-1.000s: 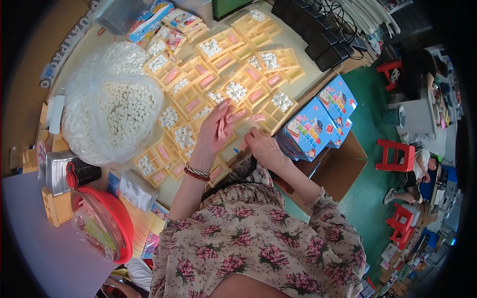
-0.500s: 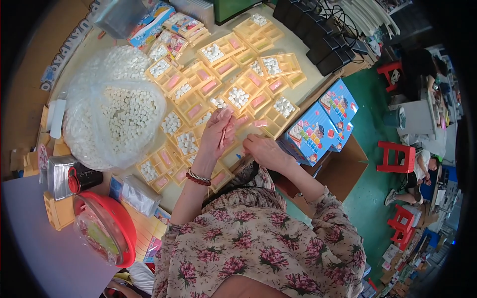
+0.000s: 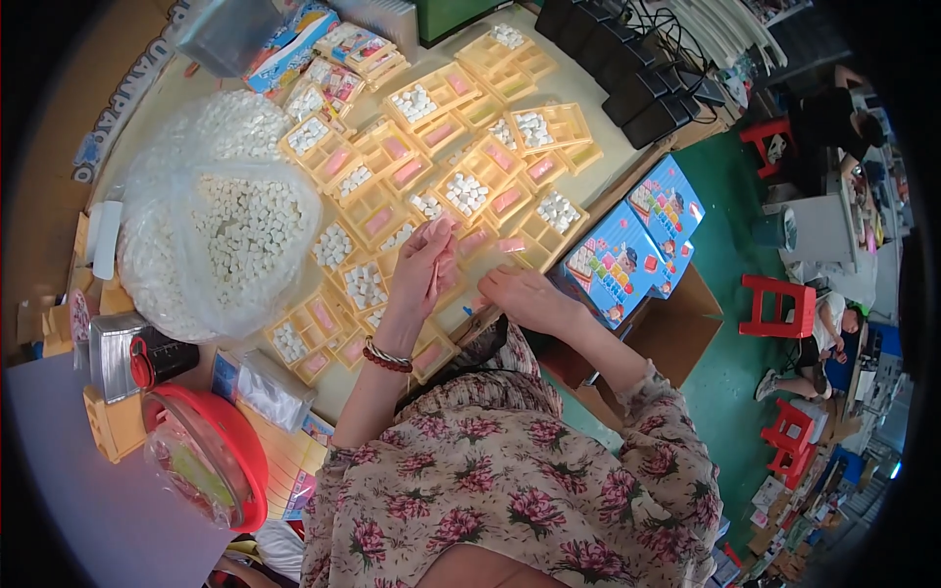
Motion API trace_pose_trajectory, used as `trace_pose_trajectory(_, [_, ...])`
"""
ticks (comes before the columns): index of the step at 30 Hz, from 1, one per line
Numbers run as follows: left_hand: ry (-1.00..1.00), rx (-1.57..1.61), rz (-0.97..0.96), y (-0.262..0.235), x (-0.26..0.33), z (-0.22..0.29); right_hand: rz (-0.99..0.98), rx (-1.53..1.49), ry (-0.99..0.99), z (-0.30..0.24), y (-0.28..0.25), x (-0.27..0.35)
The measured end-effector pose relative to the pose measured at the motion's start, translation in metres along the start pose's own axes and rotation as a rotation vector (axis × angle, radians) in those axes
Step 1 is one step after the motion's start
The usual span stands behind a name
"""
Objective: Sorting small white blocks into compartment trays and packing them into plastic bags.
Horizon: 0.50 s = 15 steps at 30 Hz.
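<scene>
My left hand (image 3: pixel 423 263) is closed round several small pink packets (image 3: pixel 444 267), above the near part of the spread of trays. Its fingertips are beside a cream plastic tray (image 3: pixel 470 223) with compartments. One pink packet (image 3: pixel 473 243) lies in a compartment just right of those fingertips, and another pink packet (image 3: pixel 511 245) is a little farther right. My right hand (image 3: pixel 529 299) is low at the table's near edge, its fingers bent together and pointing left. What they hold, if anything, is hidden beneath them.
Many cream trays hold white cubes (image 3: pixel 466 193) and pink packets. A large clear bag of white cubes (image 3: pixel 245 225) stands left, above a red basin (image 3: pixel 250 461). Blue printed boxes (image 3: pixel 613 265) sit in a carton (image 3: pixel 676 323) at right. Black adapters (image 3: pixel 627 78) line the far right edge.
My left fingertips have drawn slightly left, and the pink packet beside them now shows apart from the hand in the tray. My right hand stays nearly where it was.
</scene>
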<state>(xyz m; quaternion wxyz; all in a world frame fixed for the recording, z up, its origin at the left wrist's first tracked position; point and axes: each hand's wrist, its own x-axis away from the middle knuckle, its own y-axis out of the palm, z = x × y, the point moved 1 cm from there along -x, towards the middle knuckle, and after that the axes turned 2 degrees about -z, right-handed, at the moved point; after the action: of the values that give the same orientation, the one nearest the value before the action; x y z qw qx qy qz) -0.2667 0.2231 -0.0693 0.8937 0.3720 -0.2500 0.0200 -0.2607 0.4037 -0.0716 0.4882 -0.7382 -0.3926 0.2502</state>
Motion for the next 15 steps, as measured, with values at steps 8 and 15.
trace_pose_trajectory(8, [-0.007, -0.087, -0.072, -0.007, -0.008, -0.002, 0.372, 0.303, 0.327, 0.115, -0.099, 0.012])
trace_pose_trajectory(15, [-0.047, -0.163, -0.129, 0.021, -0.008, 0.003, 0.334, 0.325, 0.45, 0.184, -0.086, 0.011])
